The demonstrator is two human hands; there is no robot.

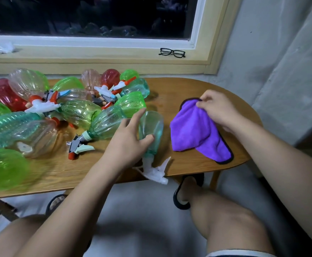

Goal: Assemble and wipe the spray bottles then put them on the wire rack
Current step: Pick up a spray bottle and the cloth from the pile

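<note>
L half of the table (62, 169) is blocked: a pile of spray bottles (77, 112) lies there on the sides, touching each other, w/ no gap to pass btw them. Free wood is a strip along the front edge below the pile, and the far R part behind the purple cloth (192, 130). Btw pile and cloth lies a teal bottle (152, 125), its white trigger over the front edge. The wall (262, 62) stands close at the R end.

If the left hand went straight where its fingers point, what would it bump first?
Probably the lime green bottle: the left hand aims its index finger right at it. The thumb rests on the teal bottle. Depth is hard to judge, so I can't be sure.
</note>
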